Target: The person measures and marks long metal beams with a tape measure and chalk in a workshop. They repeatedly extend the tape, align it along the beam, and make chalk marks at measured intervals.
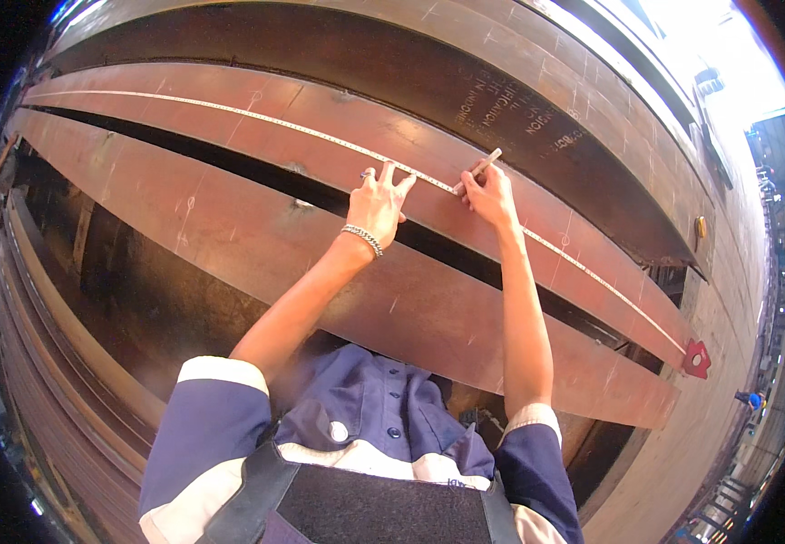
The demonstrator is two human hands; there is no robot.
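A white tape measure (311, 132) lies stretched along a long reddish-brown steel plate (256, 150). With its fingers spread, my left hand (376, 207) rests fingertips on the plate at the tape's near edge. Between the thumb and fingers of my right hand (494, 195) is a pale chalk stick (492, 157), held slanted. Its lower end meets the plate beside the tape. Past my right forearm the tape goes on to a red angular piece (697, 359) at the plate's right end. Thin white marks are scattered on the plate.
A second long steel plate (229, 227) lies nearer me, split from the first by a dark gap. Behind stands a dark steel beam (410, 82) with white lettering. Stacked steel lengths (66, 390) fill the left side. A small yellow object (702, 227) sits at the right.
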